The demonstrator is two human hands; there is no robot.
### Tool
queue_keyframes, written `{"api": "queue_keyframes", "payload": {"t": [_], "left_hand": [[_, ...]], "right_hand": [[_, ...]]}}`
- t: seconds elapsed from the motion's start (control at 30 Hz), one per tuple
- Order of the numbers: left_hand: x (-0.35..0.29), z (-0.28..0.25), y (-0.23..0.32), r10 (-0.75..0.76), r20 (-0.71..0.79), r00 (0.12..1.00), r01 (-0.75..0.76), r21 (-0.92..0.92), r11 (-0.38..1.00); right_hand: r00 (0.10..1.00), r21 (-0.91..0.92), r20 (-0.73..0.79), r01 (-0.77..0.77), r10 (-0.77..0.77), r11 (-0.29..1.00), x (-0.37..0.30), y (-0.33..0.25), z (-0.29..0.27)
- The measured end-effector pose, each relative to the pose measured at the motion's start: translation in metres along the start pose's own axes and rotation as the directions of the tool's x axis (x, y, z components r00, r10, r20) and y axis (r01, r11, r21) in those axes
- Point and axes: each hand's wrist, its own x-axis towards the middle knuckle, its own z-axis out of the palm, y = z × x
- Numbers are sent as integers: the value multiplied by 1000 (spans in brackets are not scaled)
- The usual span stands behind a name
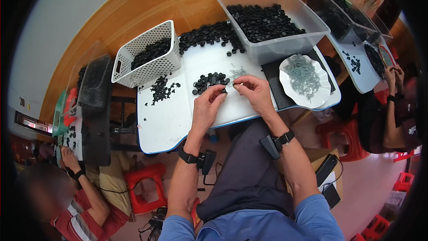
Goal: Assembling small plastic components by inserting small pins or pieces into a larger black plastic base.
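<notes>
Pinching a small black part (224, 91) between thumb and fingers: left hand (206, 107). Right hand (257, 93), just beside it: thumb and forefinger brought together; anything gripped there is too small for me to identify. I log the small black part above the white tabletop (167, 127), near a heap of round black caps (208, 81) and a scatter of clear pieces (239, 71). To the left, I list smaller black bits (161, 90) and a white perforated basket (154, 72) of dark parts; behind, a translucent bin (287, 51), part-filled with black items; to the right, a scalloped white plate (325, 82) of clear pieces on a black mat (272, 82).
</notes>
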Motion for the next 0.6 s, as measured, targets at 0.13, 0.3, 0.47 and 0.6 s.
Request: {"api": "queue_keyframes", "payload": {"t": [0.13,0.3,0.47,0.6], "left_hand": [[0,8,-9,-55,41,998,64,-261,963],[-2,8,-14,-55,47,997,65,-256,964],[-3,10,-11,-34,37,999,42,-245,969],[-2,10,-12,-3,5,1000,4,-187,982]], "right_hand": [[995,-77,16,101,-100,992,-2,-1,2],[982,-166,47,186,-181,968,-4,-5,5],[979,-204,20,203,-203,958,-6,-6,6],[975,-253,44,221,-216,942,-6,-7,8]]}}
